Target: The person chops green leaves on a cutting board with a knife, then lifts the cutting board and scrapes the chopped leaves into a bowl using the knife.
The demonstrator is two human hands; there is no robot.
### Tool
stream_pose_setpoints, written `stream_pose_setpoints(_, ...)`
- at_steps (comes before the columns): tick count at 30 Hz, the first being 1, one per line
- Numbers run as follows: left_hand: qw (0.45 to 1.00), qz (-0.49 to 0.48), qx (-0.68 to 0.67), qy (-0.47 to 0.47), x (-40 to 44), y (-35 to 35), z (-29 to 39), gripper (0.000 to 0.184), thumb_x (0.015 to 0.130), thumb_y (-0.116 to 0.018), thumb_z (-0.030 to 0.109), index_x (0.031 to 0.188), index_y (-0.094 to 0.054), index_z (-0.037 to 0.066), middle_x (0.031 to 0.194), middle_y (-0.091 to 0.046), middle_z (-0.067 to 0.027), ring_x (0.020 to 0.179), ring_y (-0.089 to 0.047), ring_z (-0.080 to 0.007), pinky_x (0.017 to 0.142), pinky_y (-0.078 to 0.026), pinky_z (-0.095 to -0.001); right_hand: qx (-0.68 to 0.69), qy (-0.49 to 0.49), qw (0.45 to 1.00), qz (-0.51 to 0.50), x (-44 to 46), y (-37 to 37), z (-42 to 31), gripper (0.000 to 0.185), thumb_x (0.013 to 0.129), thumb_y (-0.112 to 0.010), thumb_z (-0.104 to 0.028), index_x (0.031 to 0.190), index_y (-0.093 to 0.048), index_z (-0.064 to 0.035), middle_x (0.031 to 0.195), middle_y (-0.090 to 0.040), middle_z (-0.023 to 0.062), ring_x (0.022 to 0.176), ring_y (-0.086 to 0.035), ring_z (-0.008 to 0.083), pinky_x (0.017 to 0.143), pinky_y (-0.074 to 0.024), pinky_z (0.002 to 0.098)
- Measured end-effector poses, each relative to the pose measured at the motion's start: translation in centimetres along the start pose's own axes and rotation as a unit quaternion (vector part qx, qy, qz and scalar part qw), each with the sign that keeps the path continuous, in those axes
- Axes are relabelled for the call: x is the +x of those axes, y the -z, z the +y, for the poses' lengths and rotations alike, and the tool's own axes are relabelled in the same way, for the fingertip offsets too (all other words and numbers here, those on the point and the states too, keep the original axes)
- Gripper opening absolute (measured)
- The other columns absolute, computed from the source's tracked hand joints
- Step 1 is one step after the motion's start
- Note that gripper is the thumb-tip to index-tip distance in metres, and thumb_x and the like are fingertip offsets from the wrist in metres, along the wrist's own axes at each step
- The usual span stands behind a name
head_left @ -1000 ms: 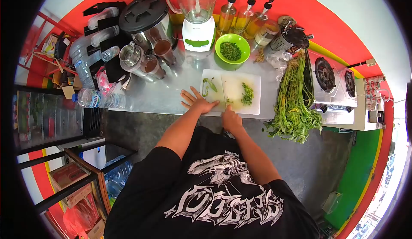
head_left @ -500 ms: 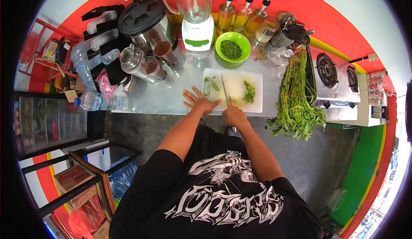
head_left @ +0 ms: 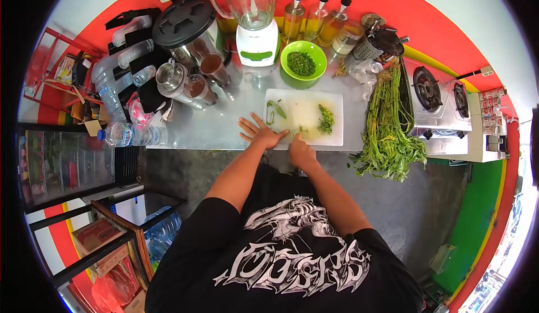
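My right hand (head_left: 303, 153) has shifted slightly left. On the table (head_left: 224, 127) lies the board (head_left: 337, 99); my left hand (head_left: 264, 134), fingers loosely spread, rests at its near left corner. My right grasps the knife (head_left: 291, 112), its blade between leaves (head_left: 280, 111) and chopped greens (head_left: 325, 121).

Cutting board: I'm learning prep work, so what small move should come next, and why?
Probably the left hand should slide the larger leaves toward the right hand: they look uncut and lie near the left hand, on the left of the cutting board, while the chopped greens sit apart on its right.
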State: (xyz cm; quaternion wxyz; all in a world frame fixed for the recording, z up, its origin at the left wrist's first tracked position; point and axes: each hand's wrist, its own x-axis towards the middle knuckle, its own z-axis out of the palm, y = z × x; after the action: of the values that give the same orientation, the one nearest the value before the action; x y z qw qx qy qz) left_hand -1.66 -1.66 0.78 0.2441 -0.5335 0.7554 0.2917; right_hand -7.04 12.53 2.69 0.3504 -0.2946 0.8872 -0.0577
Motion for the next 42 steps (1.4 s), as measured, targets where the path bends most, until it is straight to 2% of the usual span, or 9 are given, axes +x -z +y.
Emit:
stream_pose_setpoints(8,1.0,0.013,-0.018,-0.017,0.0,-0.2,-0.3,0.155,0.063,-0.07,0.082,0.148,0.031,0.002,0.147,0.035,-0.0393,0.139,0.036,-0.0479,0.109,0.015,-0.0666,-0.005,0.015,1.0,-0.019,-0.6,0.8,-0.6,0.039,0.098,-0.05,-0.029,0.119,-0.042,0.0025,0.107,-0.066,0.032,0.102,-0.065,0.0488,0.089,-0.0513,0.0548)
stream_pose_setpoints(10,1.0,0.011,-0.016,-0.017,-0.2,-0.1,-0.2,0.154,0.063,-0.07,0.082,0.148,0.031,0.001,0.147,0.035,-0.0396,0.139,0.037,-0.0481,0.109,0.015,-0.0667,0.019,-0.031,0.999,-0.008,-1.1,0.8,-1.2,0.036,0.09,-0.058,-0.013,0.119,-0.043,0.001,0.11,-0.067,0.027,0.106,-0.066,0.043,0.09,-0.0531,0.0507)
stream_pose_setpoints(14,0.999,0.025,-0.023,-0.028,0.1,-0.6,-0.5,0.154,0.064,-0.07,0.081,0.148,0.031,0.001,0.146,0.036,-0.0404,0.138,0.038,-0.0488,0.108,0.017,-0.0673,0.015,-0.007,1.0,-0.005,-0.4,1.6,-1.2,0.035,0.091,-0.057,-0.014,0.119,-0.042,0.0014,0.108,-0.067,0.0283,0.104,-0.066,0.0439,0.089,-0.0531,0.0514)
stream_pose_setpoints(16,0.999,0.032,-0.018,-0.022,0.1,-0.7,-0.5,0.154,0.063,-0.071,0.081,0.148,0.031,0.001,0.147,0.035,-0.0404,0.139,0.037,-0.049,0.108,0.016,-0.0673,0.028,-0.006,0.999,-0.015,-0.4,1.3,-1.0,0.039,0.099,-0.05,-0.031,0.119,-0.043,0.0018,0.108,-0.066,0.0318,0.103,-0.064,0.0481,0.091,-0.0499,0.0551)
stream_pose_setpoints(24,0.999,0.032,-0.03,-0.028,0.2,-0.9,-0.7,0.154,0.063,-0.071,0.081,0.148,0.031,0.001,0.148,0.034,-0.039,0.14,0.036,-0.0485,0.109,0.015,-0.0667,0.02,0.003,1.0,0.009,0.5,-0.2,-0.5,0.037,0.098,-0.05,-0.03,0.116,-0.042,0.0007,0.106,-0.066,0.0316,0.101,-0.064,0.0496,0.089,-0.0507,0.0561)
stream_pose_setpoints(29,0.997,0.027,-0.051,-0.046,0.1,-0.6,-0.8,0.153,0.065,-0.072,0.079,0.147,0.031,0.0,0.143,0.038,-0.0421,0.136,0.039,-0.0501,0.107,0.018,-0.0683,0.038,-0.004,0.999,0.002,-1.1,-0.7,-0.7,0.035,0.098,-0.05,-0.029,0.116,-0.042,0.0,0.104,-0.066,0.032,0.1,-0.064,0.0503,0.088,-0.0508,0.0565)
stream_pose_setpoints(35,0.996,0.036,-0.058,-0.05,0.3,-1.0,-1.0,0.151,0.066,-0.072,0.077,0.149,0.029,0.0,0.146,0.037,-0.0399,0.138,0.037,-0.0499,0.107,0.018,-0.0677,0.05,-0.002,0.999,0.013,0.3,0.0,-0.6,0.034,0.097,-0.05,-0.029,0.113,-0.044,0.0004,0.106,-0.065,0.0338,0.101,-0.064,0.05,0.09,-0.0492,0.0576)
stream_pose_setpoints(37,0.996,0.044,-0.058,-0.055,0.5,-1.2,-1.1,0.152,0.065,-0.073,0.077,0.149,0.028,0.001,0.146,0.036,-0.0399,0.137,0.038,-0.0496,0.107,0.018,-0.0678,0.036,-0.005,0.999,-0.019,-0.4,0.9,-1.0,0.032,0.095,-0.052,-0.017,0.119,-0.042,0.0015,0.108,-0.066,0.0307,0.103,-0.066,0.0459,0.089,-0.0519,0.0537)
stream_pose_setpoints(42,0.994,0.056,-0.064,-0.072,0.4,-1.5,-1.5,0.154,0.063,-0.074,0.078,0.149,0.029,0.001,0.146,0.037,-0.0398,0.137,0.039,-0.0492,0.107,0.018,-0.0675,0.062,-0.019,0.998,-0.025,-1.8,0.8,-1.4,0.03,0.096,-0.051,-0.021,0.115,-0.043,0.0003,0.108,-0.066,0.0308,0.103,-0.065,0.0471,0.089,-0.0515,0.0541)
